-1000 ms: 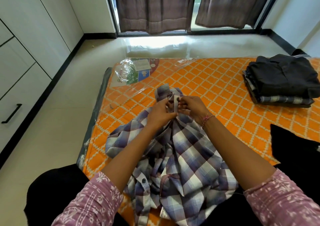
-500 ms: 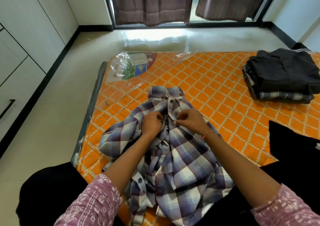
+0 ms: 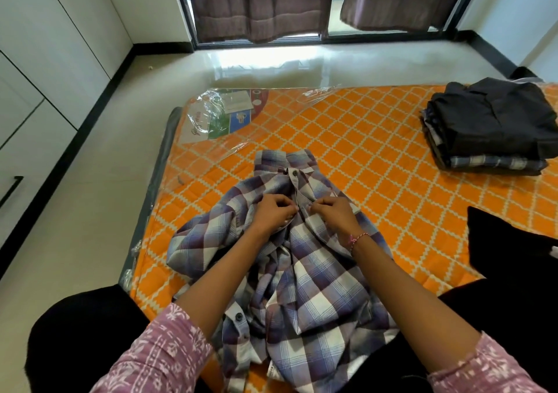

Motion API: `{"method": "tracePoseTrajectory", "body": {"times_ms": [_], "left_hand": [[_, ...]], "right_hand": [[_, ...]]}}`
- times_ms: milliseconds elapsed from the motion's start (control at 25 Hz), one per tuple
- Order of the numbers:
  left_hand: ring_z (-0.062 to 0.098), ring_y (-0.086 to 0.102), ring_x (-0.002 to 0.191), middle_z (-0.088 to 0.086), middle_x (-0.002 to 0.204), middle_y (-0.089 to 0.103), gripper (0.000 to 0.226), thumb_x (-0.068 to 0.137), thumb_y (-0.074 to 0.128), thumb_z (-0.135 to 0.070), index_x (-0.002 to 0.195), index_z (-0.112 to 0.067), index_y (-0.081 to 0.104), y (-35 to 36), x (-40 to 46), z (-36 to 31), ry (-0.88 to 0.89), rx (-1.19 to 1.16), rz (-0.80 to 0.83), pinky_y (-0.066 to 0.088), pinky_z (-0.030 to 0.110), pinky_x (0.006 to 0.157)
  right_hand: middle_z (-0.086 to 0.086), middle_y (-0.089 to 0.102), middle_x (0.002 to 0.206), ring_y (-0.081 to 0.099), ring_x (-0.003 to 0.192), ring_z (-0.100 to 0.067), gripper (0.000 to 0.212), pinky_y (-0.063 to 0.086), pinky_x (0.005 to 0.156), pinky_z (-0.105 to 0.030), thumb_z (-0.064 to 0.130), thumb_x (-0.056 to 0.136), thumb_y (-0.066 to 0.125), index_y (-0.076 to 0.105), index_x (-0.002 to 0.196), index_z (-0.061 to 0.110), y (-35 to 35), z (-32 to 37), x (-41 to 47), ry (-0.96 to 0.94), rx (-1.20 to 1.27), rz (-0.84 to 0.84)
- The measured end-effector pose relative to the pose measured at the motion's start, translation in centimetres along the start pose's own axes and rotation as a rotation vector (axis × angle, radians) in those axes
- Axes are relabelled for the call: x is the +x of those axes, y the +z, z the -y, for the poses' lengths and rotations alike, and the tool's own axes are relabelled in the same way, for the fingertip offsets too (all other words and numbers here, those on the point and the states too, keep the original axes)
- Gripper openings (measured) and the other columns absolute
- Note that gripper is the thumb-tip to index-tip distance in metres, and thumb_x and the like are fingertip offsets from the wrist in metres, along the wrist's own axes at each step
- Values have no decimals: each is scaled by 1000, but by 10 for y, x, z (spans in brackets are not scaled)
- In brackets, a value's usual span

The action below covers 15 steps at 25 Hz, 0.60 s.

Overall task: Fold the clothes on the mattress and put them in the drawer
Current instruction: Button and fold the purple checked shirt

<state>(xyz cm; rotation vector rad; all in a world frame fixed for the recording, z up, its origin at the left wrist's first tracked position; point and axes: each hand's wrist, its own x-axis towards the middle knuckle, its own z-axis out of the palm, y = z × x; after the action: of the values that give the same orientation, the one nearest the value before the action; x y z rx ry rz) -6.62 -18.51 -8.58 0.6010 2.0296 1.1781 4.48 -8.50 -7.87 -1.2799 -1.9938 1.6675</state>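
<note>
Shirt [image 3: 302, 266], plaid, rumpled on orange mattress [image 3: 392, 151], collar away from person. Left hand [image 3: 273, 211] and right hand [image 3: 333, 213]: fingers curled, pinching shirt front below top button. Folded pile [image 3: 489, 127] at far right.

I'm looking at a pale glossy floor [image 3: 90, 226] with daylight glaring off it below the window [image 3: 332, 3]. Brown curtains [image 3: 259, 3] hang short of the sill. White cupboards [image 3: 45, 69] run down the left, one black handle [image 3: 12, 189] showing. White walls [image 3: 513, 9] meet a black skirting strip [image 3: 99, 97].
</note>
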Motion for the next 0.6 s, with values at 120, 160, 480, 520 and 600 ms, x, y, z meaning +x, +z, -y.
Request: {"method": "tracePoseTrajectory", "body": {"times_ms": [120,160,480,520,600], "left_hand": [[15,55,63,8,69,60,9,85,67,-3,77,-4,64,2,-6,-1,-19,9,-3,47,25,60],[14,54,60,7,67,59,12,85,67,-2,73,-5,64,3,-8,-1,-50,-25,-5,46,21,57],[21,55,66,15,73,62,17,85,61,-4,68,-5,60,-1,-30,-17,58,409,-137,41,30,60],[22,59,69,15,77,66,14,84,60,-4,71,-6,62,-7,-33,-24,125,510,-172,44,34,62],[29,63,76,18,82,67,11,83,58,-3,74,-7,63,-20,-39,-38,210,669,-200,49,40,65]], "right_hand": [[2,51,57,39,49,-5,18,29,36,-10,3,84,63,65,66,5,1,2,-6,74,76,93],[-1,48,56,37,47,-7,14,28,36,-12,3,84,64,66,70,3,1,4,-9,72,65,102],[-16,45,54,34,52,-20,32,27,55,-30,9,85,62,56,56,-5,10,6,-25,-82,-175,-40],[-19,46,56,35,54,-21,31,28,56,-30,8,84,62,57,57,-9,9,7,-25,-83,-171,-82],[-15,43,56,33,56,-20,29,26,56,-31,5,82,61,54,55,-3,5,11,-23,-67,-102,-163]]}}
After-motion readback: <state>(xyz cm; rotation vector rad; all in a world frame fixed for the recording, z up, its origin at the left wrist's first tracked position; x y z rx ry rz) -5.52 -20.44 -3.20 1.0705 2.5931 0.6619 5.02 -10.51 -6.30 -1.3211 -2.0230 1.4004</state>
